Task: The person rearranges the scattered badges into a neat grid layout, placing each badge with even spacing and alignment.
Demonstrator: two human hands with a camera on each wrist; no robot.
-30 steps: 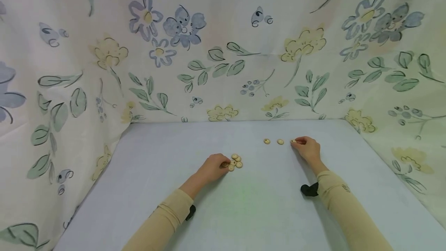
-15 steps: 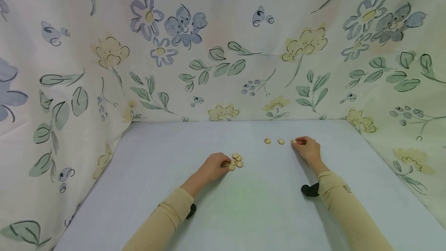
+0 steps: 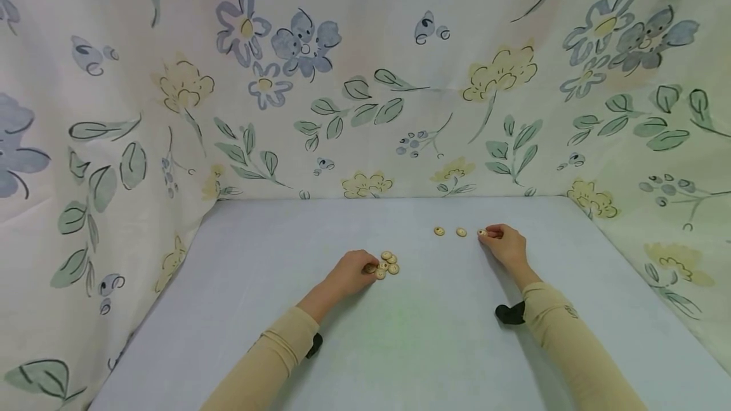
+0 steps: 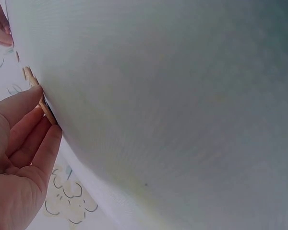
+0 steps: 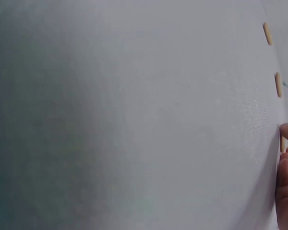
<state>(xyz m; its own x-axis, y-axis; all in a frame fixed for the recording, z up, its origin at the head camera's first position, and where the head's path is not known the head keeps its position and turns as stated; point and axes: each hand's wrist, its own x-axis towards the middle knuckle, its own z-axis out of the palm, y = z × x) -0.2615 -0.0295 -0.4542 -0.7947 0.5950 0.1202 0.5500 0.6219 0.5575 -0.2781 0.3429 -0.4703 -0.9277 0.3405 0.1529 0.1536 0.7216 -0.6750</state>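
In the head view my left hand (image 3: 355,271) is at the left edge of a loose cluster of small, round, pale wooden discs (image 3: 393,268), some overlapping. Its thumb and fingers pinch one wooden disc (image 4: 49,113), seen edge-on in the left wrist view. Farther back on the right, my right hand (image 3: 507,244) pinches another wooden disc (image 3: 482,233) against the table at the right end of a short row. Two more discs lie flat in that row, a left one (image 3: 439,231) and a middle one (image 3: 461,232). Small dark marks on the discs are too small to read.
A white-covered table (image 3: 400,341) extends beneath both arms. Floral cloth (image 3: 342,138) hangs behind it and along both sides. A black strap piece (image 3: 510,314) sits at the right wrist, and another dark piece (image 3: 315,345) shows below the left wrist.
Both hands stay where they were, each with its disc. The whole head view has shifted very slightly to the right; the cluster and row look the same.
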